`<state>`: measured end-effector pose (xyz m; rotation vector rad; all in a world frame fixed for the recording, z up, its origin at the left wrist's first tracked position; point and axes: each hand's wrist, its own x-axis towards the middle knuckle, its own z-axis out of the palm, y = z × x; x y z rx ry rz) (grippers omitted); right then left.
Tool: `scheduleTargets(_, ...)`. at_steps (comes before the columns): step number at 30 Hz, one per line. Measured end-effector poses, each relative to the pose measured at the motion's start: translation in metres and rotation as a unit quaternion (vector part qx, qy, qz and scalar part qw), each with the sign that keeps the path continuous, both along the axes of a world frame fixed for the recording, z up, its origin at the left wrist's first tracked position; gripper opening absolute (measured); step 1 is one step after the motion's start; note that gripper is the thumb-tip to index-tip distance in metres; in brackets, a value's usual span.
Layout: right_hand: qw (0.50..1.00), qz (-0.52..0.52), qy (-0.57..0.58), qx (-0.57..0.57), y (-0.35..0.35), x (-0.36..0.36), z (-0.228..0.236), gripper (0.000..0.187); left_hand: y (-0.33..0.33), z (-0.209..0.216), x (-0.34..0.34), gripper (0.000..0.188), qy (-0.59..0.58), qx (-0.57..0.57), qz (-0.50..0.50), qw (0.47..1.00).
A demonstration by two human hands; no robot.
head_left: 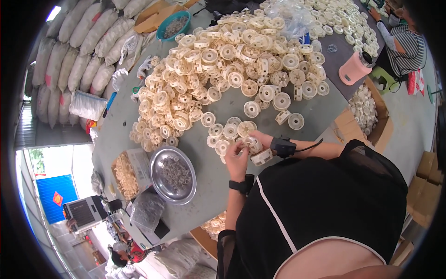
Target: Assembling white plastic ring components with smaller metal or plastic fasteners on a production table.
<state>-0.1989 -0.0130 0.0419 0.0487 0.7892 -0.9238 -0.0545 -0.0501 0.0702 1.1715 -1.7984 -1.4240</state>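
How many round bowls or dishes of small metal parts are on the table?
2. A shiny metal dish sits left of the left hand at the table's near edge; a teal bowl sits at the far edge, beyond the pile of cream plastic wheels. The pile may hide others.

Metal bowl [173,174] contents too small

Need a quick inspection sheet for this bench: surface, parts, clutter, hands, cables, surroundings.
Surface: grey table, mostly covered.
Job's things: cream plastic wheel held between both hands; big pile of wheels behind.
Clutter: metal bowl of small metal pieces, teal bowl, pink bottle, plastic bags.
Hands: left hand and right hand both on the wheel; wrist bands worn.
Cables: thin black lead from right wrist band.
Surroundings: stacked sacks, cardboard boxes, another person seated.
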Motion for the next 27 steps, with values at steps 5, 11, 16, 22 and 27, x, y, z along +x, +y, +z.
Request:
scheduleTargets(5, 1.0, -0.002, 0.002, -0.028, -0.001, 0.002, -0.005, 0.044, 0.002, -0.008, 0.004, 0.021, 0.035, 0.043, 0.05, 0.997)
scheduleTargets(11, 0.998, -0.033, 0.033, -0.031, -0.003, 0.008, -0.011, 0.041, 0.002, -0.012, 0.003, 0.023, 0.094, 0.149, 0.007, 0.984)
scheduleTargets(16, 0.989, -0.007, 0.135, -0.061, 0.0, 0.007, 0.001, 0.04, 0.009, -0.003, 0.0, 0.021, 0.131, 0.197, 0.038, 0.971)
scheduleTargets(22, 0.997, 0.053, 0.049, -0.041, -0.002, 0.001, 0.002, 0.042, 0.006, -0.009, 0.011, 0.031, 0.071, 0.086, 0.053, 0.992)
scheduleTargets(27, 0.992, 0.048, 0.063, -0.098, -0.002, 0.003, -0.013, 0.045, 0.004, -0.014, 0.015, 0.036, 0.103, 0.118, 0.077, 0.985)
